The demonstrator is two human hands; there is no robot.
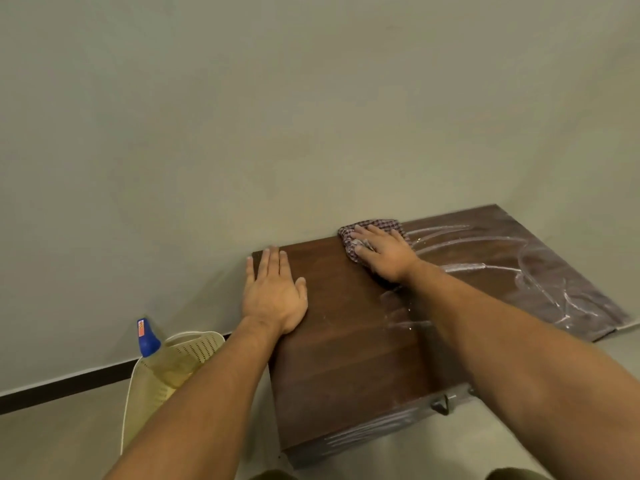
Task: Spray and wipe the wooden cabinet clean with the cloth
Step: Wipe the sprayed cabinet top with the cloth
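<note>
The dark wooden cabinet [346,358] stands against the wall, its top facing me. White streaks of spray and wipe marks cover its right part [540,271]. My right hand [384,254] presses flat on a checked red cloth [377,226] at the back edge of the top. My left hand [273,292] lies flat, fingers apart, on the cabinet's back left corner and holds nothing. A spray bottle with a blue cap [149,337] and yellowish liquid stands in a basket left of the cabinet.
A cream perforated plastic basket [204,344] sits on the floor next to the cabinet's left side. A plain wall [311,116] with a dark skirting strip [62,386] runs behind. A metal handle [441,405] shows on the cabinet's front.
</note>
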